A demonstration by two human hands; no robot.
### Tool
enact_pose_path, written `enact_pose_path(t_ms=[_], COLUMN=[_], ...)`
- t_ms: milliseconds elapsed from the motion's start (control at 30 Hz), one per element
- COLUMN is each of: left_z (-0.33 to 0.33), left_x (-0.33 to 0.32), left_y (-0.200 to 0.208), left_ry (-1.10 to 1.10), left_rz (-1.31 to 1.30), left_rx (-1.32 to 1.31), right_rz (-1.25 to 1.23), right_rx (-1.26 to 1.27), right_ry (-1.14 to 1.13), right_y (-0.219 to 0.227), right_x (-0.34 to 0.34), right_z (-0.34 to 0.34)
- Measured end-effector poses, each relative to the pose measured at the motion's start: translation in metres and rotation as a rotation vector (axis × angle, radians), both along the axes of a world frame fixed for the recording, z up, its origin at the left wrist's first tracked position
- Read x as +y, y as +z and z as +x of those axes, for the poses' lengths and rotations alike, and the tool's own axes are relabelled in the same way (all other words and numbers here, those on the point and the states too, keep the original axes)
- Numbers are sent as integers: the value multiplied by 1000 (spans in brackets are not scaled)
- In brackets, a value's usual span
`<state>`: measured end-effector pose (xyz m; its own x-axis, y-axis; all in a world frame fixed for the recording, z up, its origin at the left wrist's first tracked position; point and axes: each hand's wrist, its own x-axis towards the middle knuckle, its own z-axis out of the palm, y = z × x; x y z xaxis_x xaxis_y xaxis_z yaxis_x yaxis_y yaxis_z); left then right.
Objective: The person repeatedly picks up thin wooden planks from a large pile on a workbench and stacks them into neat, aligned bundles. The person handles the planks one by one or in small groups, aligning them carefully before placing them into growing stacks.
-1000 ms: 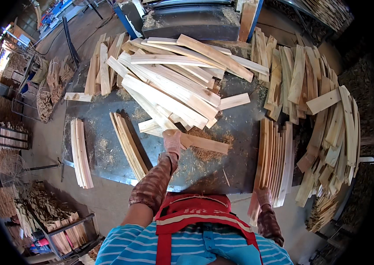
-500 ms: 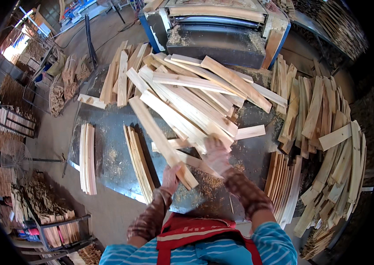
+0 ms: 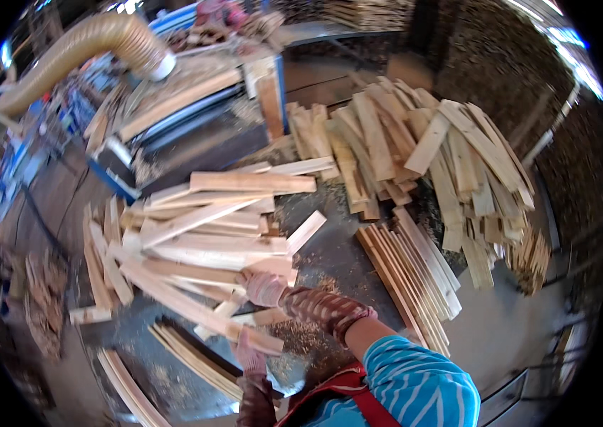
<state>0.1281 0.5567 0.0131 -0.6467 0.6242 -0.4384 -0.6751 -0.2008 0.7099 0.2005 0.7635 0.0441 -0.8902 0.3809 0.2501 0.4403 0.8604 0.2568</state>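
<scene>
A long pale wooden board (image 3: 187,302) slants across the near side of a loose heap of boards. My left hand (image 3: 249,354), in a light glove, is closed on its near end, with the thumb side against the edge. My right hand (image 3: 266,289), also gloved, is at the near end of another board (image 3: 205,272) in the heap, its fingers curled over that end. Part of those fingers is hard to make out. Under the heap lies a dark metal tabletop (image 3: 323,245) dusted with wood shavings.
A planer-like machine (image 3: 198,132) stands beyond the heap, with a ribbed hose (image 3: 95,39) behind it. Neatly lined-up strips (image 3: 404,281) lie to the right, beside bigger board piles (image 3: 451,149). Two small stacks, one of curved strips (image 3: 198,363), lie at the near left.
My view has swung to the right, so the machine and heap appear farther left and turned. My left hand still holds the same board; my right hand stays at the heap's near ends.
</scene>
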Motion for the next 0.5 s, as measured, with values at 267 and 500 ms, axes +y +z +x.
enact_pose_path(t_ms=[267, 500], left_z=[-25, -29], left_x=[-22, 15], left_y=[11, 10], left_ry=[-14, -121], left_rz=[-122, -71], left_rx=[66, 80], right_rz=[-259, -344], right_rx=[38, 119], right_ry=[-170, -164], right_y=[-33, -72], right_x=[15, 26], right_z=[-13, -12])
